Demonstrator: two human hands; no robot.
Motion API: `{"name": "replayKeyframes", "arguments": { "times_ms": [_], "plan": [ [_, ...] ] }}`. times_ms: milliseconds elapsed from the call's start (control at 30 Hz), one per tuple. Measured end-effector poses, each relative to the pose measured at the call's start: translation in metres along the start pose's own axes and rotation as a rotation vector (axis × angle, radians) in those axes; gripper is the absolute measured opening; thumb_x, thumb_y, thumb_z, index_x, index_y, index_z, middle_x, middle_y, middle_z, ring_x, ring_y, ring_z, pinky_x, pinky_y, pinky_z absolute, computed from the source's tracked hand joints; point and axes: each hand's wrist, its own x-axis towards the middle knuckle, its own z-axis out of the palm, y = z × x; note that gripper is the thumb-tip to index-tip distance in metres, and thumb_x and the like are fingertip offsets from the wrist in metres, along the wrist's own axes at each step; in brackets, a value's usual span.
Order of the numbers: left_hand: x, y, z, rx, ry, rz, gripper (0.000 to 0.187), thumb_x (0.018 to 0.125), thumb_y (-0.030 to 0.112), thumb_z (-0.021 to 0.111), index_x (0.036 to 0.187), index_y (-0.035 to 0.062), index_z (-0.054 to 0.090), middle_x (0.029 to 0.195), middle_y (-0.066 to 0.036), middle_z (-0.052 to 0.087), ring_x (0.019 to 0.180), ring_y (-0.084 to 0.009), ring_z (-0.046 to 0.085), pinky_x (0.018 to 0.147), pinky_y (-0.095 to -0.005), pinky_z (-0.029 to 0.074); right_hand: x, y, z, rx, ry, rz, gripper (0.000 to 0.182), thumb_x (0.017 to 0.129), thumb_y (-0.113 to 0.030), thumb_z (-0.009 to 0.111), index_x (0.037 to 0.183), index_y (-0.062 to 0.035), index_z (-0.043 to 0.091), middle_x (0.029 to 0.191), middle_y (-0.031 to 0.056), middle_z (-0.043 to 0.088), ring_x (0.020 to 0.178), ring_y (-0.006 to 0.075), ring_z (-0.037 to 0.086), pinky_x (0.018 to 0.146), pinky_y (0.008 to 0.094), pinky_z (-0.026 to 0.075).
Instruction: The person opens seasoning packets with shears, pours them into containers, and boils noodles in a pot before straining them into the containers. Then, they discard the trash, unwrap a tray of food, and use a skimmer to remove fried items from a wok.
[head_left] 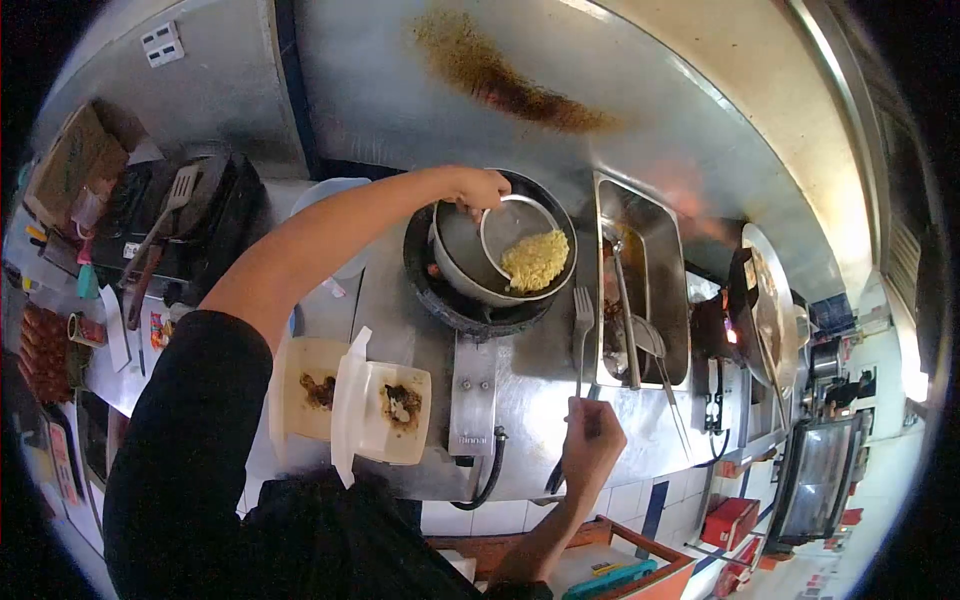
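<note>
My left hand (480,190) is closed at the rim side of a round grey strainer (507,220), its handle hidden by my fingers. Yellow noodles (537,262) lie in a clump at the strainer's lower right side. Under it stands a metal pot (452,262) on a black gas burner (425,295). In my right hand (595,440) is a fork (583,320), tines pointing away from me, beside the steel tray. Two takeaway boxes stand open near my body: a white one (420,445) and a beige one (300,440), both with dark sauce inside.
Right of the pot is a steel tray (665,240) with a ladle (617,265) and a wire skimmer (648,338). A large wok (775,260) sits beyond, near a flame. At far left lie a slotted spatula (180,190) and a knife (115,330).
</note>
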Motion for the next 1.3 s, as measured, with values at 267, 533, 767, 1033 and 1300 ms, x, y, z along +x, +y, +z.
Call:
{"name": "replayKeyframes", "arguments": {
  "times_ms": [267,533,767,1033,1300],
  "plan": [
    [-0.041,0.008,-0.023,-0.125,0.143,-0.002,0.019,0.095,0.014,0.051,0.111,0.0043,0.055,0.071,-0.006,0.056,0.050,-0.0108,0.046,0.041,-0.0316,0.035,0.038,0.001,0.018,0.049,0.013,-0.024,0.018,0.089,-0.015,0.067,0.083,0.0019,0.065,0.063,0.0065,0.063,0.054,0.0087,0.054,0.051,0.0241,0.042],
    [-0.066,0.016,-0.049,-0.391,0.341,0.066,0.016,0.095,0.013,0.050,0.106,0.0025,0.054,0.079,-0.005,0.056,0.052,-0.0098,0.047,0.039,-0.0253,0.035,0.052,-0.003,0.038,0.248,-0.156,-0.080,0.023,0.089,-0.018,0.065,0.083,0.0047,0.064,0.069,0.0037,0.064,0.065,0.0085,0.057,0.058,0.0233,0.043],
    [-0.071,0.016,-0.032,-0.399,0.486,0.123,0.011,0.089,0.008,0.048,0.097,0.0017,0.052,0.071,-0.011,0.061,0.052,-0.0152,0.057,0.040,-0.0282,0.040,0.061,-0.009,0.056,0.451,-0.300,0.112,0.021,0.089,-0.020,0.066,0.083,0.0009,0.066,0.068,0.0011,0.062,0.059,0.0042,0.049,0.052,0.0209,0.036],
    [-0.084,0.024,-0.016,-0.456,0.549,-0.017,0.013,0.089,0.009,0.050,0.094,0.0019,0.059,0.064,-0.006,0.057,0.045,-0.0104,0.046,0.036,-0.0267,0.031,0.051,-0.006,0.055,0.481,-0.320,0.179,0.019,0.089,-0.017,0.066,0.084,0.0014,0.066,0.070,0.0026,0.064,0.062,0.0065,0.054,0.056,0.0216,0.040],
    [-0.088,0.015,-0.012,-0.474,0.499,0.088,0.012,0.085,0.003,0.046,0.094,-0.0020,0.050,0.068,-0.013,0.059,0.052,-0.0158,0.058,0.036,-0.0294,0.034,0.046,-0.015,0.052,0.452,-0.328,0.182,0.021,0.088,-0.020,0.067,0.082,0.0011,0.066,0.070,0.0026,0.063,0.061,0.0058,0.053,0.054,0.0223,0.040]
  ]
}}
